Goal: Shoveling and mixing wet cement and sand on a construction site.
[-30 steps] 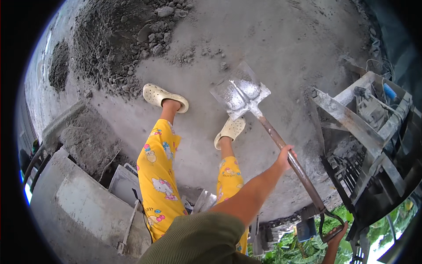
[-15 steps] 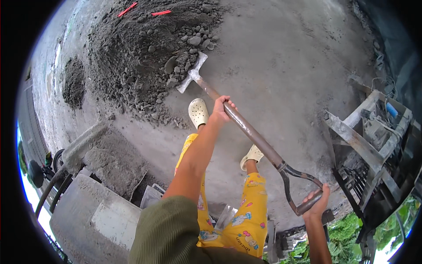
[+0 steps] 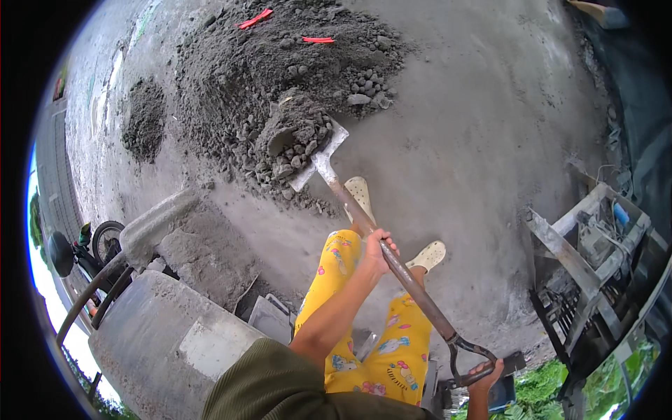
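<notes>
A shovel (image 3: 418, 291) with a brown metal shaft slants from the lower right up to the middle of the view. My left hand (image 3: 379, 250) is closed around its shaft, partway down. At the end of the handle, my right hand (image 3: 486, 376) grips the crossbar of the dark D-shaped grip. Grey sand and stones (image 3: 297, 131) heap over the front of the pale blade (image 3: 323, 162), hiding most of it. Just beyond lies the big pile of grey sand and gravel (image 3: 238, 84).
Two red strips (image 3: 318, 40) lie on the pile. A smaller heap (image 3: 143, 119) sits to its left. At lower left stands a dusty grey drum-like container (image 3: 164, 336), with a motorcycle wheel (image 3: 107, 239) behind. A metal frame (image 3: 588, 245) stands at right. My feet wear cream clogs (image 3: 429, 257).
Both hands have drawn back toward me with the shovel. Its blade has come away from the pile bearing sand and stones. The view has shifted too.
</notes>
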Demonstrator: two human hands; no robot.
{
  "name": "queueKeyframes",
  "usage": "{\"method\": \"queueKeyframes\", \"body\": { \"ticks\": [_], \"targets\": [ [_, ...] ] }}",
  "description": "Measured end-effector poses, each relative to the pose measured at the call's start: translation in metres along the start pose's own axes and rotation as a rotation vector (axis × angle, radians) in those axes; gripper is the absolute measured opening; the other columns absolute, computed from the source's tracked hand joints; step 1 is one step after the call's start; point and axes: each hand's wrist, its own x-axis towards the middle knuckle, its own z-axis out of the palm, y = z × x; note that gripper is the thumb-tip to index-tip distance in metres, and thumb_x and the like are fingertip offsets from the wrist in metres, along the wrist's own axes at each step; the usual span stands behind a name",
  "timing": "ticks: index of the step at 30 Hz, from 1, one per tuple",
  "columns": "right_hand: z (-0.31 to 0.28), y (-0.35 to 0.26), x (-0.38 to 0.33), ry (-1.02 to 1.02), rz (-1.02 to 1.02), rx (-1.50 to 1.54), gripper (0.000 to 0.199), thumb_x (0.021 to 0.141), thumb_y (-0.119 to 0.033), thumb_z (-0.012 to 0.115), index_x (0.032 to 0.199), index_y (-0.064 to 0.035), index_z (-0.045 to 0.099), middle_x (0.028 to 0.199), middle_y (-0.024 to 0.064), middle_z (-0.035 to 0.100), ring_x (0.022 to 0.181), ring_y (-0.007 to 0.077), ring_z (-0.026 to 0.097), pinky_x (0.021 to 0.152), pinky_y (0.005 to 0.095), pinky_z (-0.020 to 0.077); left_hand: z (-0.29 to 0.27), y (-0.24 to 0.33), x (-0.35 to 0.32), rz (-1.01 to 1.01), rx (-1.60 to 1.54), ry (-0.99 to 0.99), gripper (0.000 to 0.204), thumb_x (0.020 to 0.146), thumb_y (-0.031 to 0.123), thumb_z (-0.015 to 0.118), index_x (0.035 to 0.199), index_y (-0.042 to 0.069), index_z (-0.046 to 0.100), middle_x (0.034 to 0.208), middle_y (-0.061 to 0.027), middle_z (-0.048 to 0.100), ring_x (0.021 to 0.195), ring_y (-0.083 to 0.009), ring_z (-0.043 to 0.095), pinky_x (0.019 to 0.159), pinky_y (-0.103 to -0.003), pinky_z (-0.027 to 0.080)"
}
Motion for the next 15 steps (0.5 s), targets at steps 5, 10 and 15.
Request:
{"method": "queueKeyframes", "body": {
  "ticks": [5, 10, 15],
  "targets": [
    [0.093, 0.003, -0.056, -0.263, 0.364, -0.079, 0.046, 0.074, -0.055, 0.038, 0.051, -0.0157, 0.036, 0.039, 0.0031, 0.036, 0.032, 0.0204, 0.039, 0.036, 0.0359, 0.0355, -0.012, 0.132, -0.054, 0.32, 0.093, 0.134, 0.013, 0.063, 0.014, 0.056, 0.059, 0.011, 0.044, 0.051, -0.0004, 0.042, 0.044, -0.0142, 0.044, 0.043, -0.029, 0.039],
    [0.198, 0.032, -0.109, -0.464, 0.892, -0.085, 0.039, 0.072, -0.051, 0.044, 0.064, -0.0134, 0.042, 0.048, 0.0053, 0.04, 0.043, 0.0208, 0.042, 0.041, 0.0359, 0.0352, -0.038, 0.278, -0.098, 0.694, 0.277, 0.354, 0.011, 0.064, 0.006, 0.056, 0.063, 0.007, 0.045, 0.053, -0.0035, 0.044, 0.043, -0.0155, 0.043, 0.042, -0.029, 0.039],
    [0.256, 0.048, -0.121, -0.815, 1.126, -0.141, 0.031, 0.08, -0.043, 0.038, 0.084, -0.0134, 0.047, 0.054, 0.0026, 0.044, 0.049, 0.0175, 0.046, 0.046, 0.0331, 0.0388, -0.033, 0.339, -0.163, 0.959, 0.491, 0.58, 0.021, 0.064, 0.015, 0.063, 0.073, 0.002, 0.049, 0.063, -0.0042, 0.042, 0.053, -0.0152, 0.041, 0.048, -0.034, 0.037]
  ]
}}
